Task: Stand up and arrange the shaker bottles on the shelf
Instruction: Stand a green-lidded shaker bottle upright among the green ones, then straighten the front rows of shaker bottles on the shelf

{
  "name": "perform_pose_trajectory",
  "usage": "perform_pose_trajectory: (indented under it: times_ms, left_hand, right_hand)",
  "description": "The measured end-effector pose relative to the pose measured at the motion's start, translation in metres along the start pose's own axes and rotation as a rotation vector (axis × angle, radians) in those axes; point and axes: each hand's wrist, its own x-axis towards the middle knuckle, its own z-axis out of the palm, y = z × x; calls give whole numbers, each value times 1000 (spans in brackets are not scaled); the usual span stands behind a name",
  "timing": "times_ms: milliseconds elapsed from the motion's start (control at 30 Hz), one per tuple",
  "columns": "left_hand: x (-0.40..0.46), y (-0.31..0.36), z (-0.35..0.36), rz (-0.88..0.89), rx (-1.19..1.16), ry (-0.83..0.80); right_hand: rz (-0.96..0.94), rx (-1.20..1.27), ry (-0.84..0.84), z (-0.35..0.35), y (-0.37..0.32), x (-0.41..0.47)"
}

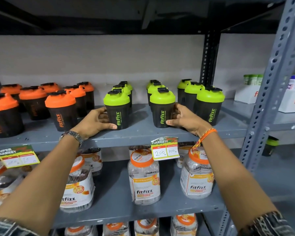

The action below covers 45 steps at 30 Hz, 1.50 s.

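Nearest the camera, two bare forearms reach up past the lower shelf, where clear jars [144,174] with orange lids stand. A price tag [165,149] hangs from the front edge of the grey shelf [140,133] above. The left hand [94,122], with a watch [72,136] on its wrist, wraps the lower left side of a green-lidded shaker [117,109], thumb along its base. The right hand [186,119], with an orange thread [204,136] at the wrist, clasps the right side of a second green shaker [161,109]. Both bottles stand upright near the shelf's front, each heading a row of green shakers running back. A third green row [209,105] stands to the right; orange-lidded shakers [60,110] stand upright at left.
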Motion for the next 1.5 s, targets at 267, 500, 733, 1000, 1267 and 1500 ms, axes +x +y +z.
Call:
perform_pose_trajectory:
  times_ms: [267, 500, 733, 1000, 1267, 1500]
  left_hand:
    - [-5, 4, -1, -25, -33, -14]
    - [-3, 3, -1, -32, 7, -7]
    - [-6, 7, 0, -28, -9, -13]
    - [-9, 9, -6, -56, -46, -22]
    - [-55, 17, -27, -81, -31, 85]
    - [-133, 8, -102, 90, 52, 372]
  right_hand:
    - [3, -17, -30, -1, 1, 0]
    - [13, 7, -48, 1, -1, -1]
    - [22, 14, -36, 0, -2, -1]
    - [15, 85, -14, 0, -6, -2]
    - [98, -59, 405, 21, -3, -31]
    - [-165, -203, 695, 144, -37, -96]
